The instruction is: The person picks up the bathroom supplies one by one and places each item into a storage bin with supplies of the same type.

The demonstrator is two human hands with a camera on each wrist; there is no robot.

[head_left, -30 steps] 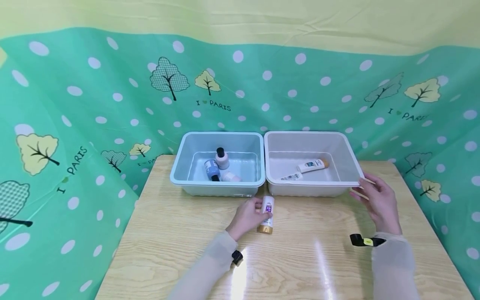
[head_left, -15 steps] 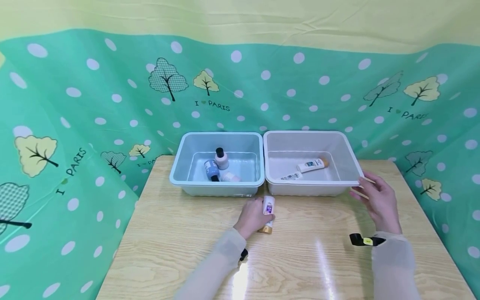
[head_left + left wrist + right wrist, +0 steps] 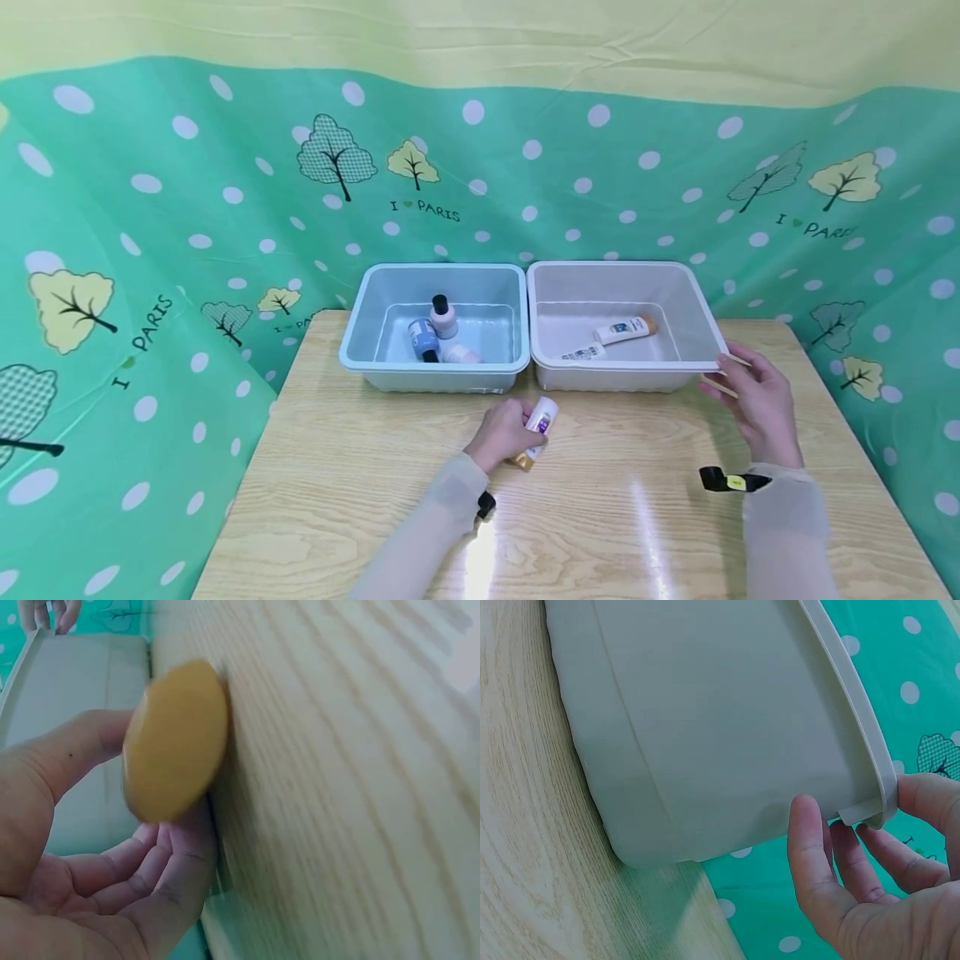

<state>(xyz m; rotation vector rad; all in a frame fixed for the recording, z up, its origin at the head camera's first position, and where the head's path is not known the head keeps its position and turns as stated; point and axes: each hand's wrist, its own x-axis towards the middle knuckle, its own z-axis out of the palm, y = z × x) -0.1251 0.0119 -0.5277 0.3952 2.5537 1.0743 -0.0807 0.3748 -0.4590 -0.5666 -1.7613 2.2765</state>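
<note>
Just in front of the bins, my left hand point(image 3: 498, 435) grips a white squeeze tube point(image 3: 547, 408) with a purple label. The tube's gold cap point(image 3: 178, 742) faces the left wrist view, between the thumb and the curled fingers point(image 3: 176, 877). It lies slanted at the tabletop, its white end pointing away and to the right; whether it touches the wood I cannot tell. At the far right, my right hand point(image 3: 761, 404) pinches the front right corner of a pale grey bin point(image 3: 622, 379), fingers around the rim point(image 3: 870, 739).
Inside the grey bin lie a white tube with an orange-brown cap point(image 3: 622, 331) and another white tube point(image 3: 583, 354). A light blue bin point(image 3: 435, 379) adjoins it, holding a blue bottle point(image 3: 422, 335), a black-capped pink bottle point(image 3: 443, 321) and a pale pink one point(image 3: 461, 354).
My left hand has shifted slightly right over the tube. The tube has turned from nearly straight to slanted, its white end swinging right. My right hand stays at the bin's corner.
</note>
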